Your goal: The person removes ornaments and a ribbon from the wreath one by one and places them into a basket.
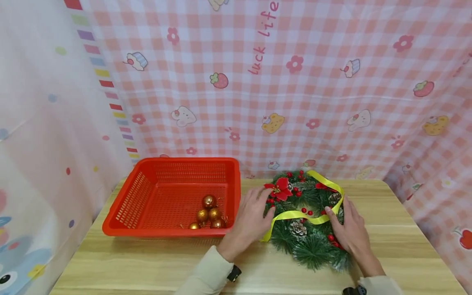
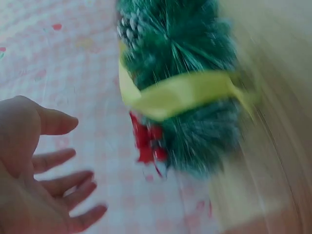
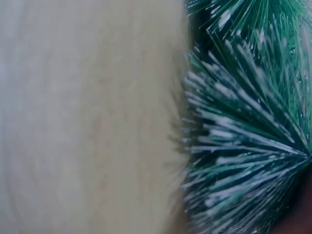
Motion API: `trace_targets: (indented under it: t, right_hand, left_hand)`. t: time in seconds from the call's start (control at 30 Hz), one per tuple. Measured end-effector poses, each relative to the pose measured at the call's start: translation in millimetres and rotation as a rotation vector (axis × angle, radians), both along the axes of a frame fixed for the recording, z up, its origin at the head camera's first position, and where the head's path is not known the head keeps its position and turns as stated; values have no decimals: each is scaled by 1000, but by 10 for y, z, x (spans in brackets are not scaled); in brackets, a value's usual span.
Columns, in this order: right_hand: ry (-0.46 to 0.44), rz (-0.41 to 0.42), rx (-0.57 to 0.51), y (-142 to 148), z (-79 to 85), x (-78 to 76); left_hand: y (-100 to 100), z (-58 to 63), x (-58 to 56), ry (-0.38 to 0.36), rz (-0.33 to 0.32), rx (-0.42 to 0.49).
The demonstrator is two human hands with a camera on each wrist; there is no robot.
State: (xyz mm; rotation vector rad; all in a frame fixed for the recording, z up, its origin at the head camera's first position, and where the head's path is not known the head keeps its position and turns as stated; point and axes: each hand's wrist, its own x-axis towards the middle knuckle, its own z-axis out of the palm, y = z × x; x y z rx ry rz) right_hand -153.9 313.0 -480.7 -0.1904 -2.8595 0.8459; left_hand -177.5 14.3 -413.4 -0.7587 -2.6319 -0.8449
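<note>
A green Christmas wreath (image 1: 313, 246) with pinecones, red berries and a red poinsettia (image 1: 281, 189) lies on the table. Over it runs a yellow ribbon (image 1: 289, 215), looping around the right side, with one end hanging past the left edge. My right hand (image 1: 352, 231) grips the wreath's right side, thumb over the ribbon and fingers along the outer edge. At the left edge is my left hand (image 1: 252, 217), its fingers extended near the poinsettia. The left wrist view shows this left hand (image 2: 48, 180) with spread fingers, apart from the ribbon-crossed wreath (image 2: 195, 131). Frosted needles of the wreath (image 3: 243, 122) fill the right wrist view's right side.
To the left stands a red plastic basket (image 1: 171, 233) with perforated walls. Several shiny gold-brown baubles (image 1: 209, 200) sit in its right front corner. The wooden table (image 1: 147, 266) backs onto a pink checked curtain (image 1: 236, 106).
</note>
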Motion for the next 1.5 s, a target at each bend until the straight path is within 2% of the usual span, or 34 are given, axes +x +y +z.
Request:
trace_targets:
  t: [0.17,0.3,0.4,0.57,0.77,0.83,0.87,1.07,1.23,1.33,1.5]
  right_hand:
    - [-52,2,9,-18,32,7]
    - [-72,6,13,-40,48,-2]
    - [-92,11,17,-63,47,-16]
    - [-111,16,27,-85,49,-39]
    - [-124,23,32,-90,59,-35]
    - [-123,26,35,-82,60,-36]
    - [-123,26,36,-77,58,-37]
    - [-122,24,47,-43,59,-29]
    - [-121,26,54,-25,59,-20]
    - [-117,35,49,-8,54,-10]
    - [-116,47,46,12,47,3]
  left_hand:
    - [222,6,-13,10,-122,-57]
    - [345,-70,-53,37,-155,-100]
    - [401,-142,-66,36,-153,-133]
    - [476,-212,-66,48,-105,-169]
    - [508,-256,-74,101,-85,-109]
    - [506,-261,-80,84,-97,-66]
    - [503,-254,-83,53,-109,-32]
    - [489,-162,-90,-254,-178,235]
    - [463,-75,-63,-419,-214,437]
    - [437,-11,-29,-470,-214,550]
    - [361,106,5,-473,-219,691]
